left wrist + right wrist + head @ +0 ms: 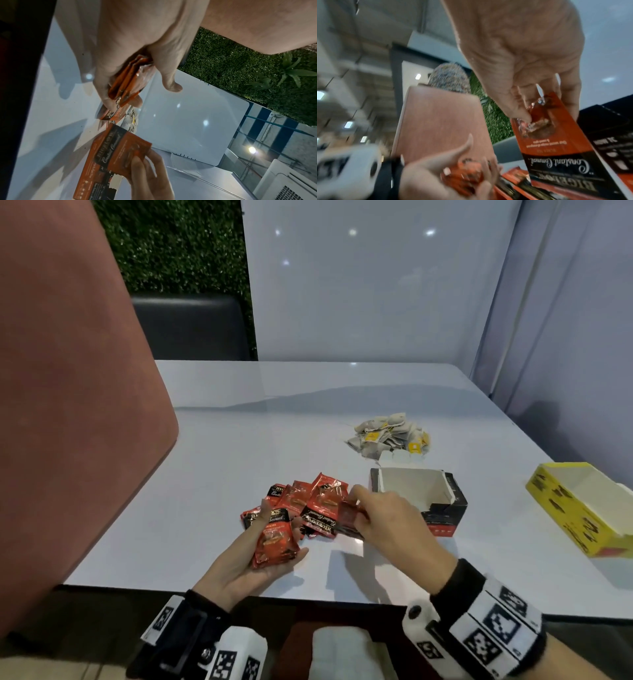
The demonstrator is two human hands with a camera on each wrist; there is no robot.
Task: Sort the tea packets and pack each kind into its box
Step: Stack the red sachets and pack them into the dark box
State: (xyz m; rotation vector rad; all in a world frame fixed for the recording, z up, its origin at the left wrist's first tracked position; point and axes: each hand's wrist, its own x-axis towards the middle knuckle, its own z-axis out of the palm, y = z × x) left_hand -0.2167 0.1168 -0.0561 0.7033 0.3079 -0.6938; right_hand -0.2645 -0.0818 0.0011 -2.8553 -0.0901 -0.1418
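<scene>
left hand (pixel 254 559), palm up at six o'clock, cups a loose stack of red foil tea packets (pixel 274 542); right hand (pixel 383 518) pinches one red packet (pixel 349 517) beside the open black cardboard box (pixel 419 498) at three o'clock; the slick stack could slide off while adding it.

Foil packets (pixel 308 505) left of open box (pixel 418 498), tea bags (pixel 390 436) behind it, second box (pixel 582 508) far right.
</scene>
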